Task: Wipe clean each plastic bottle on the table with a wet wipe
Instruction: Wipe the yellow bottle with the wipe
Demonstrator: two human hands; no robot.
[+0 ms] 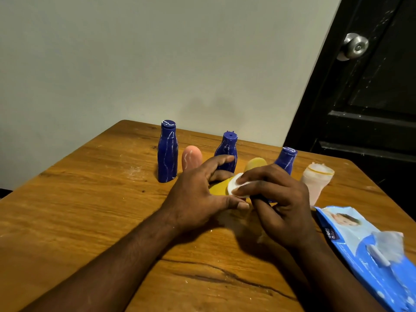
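Our left hand (198,194) grips the yellow bottle (218,189), and our right hand (281,203) pinches the white wipe (237,184) against it. If we rub hard, our knuckles may tip the blue bottle (227,152) just above our fingers. The yellow bottle lies between both hands, mid-frame.

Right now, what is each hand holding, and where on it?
Left hand holds the yellow bottle round its body. Right hand pinches a white round piece at the bottle's end by its rim; cap or pad, cannot tell.
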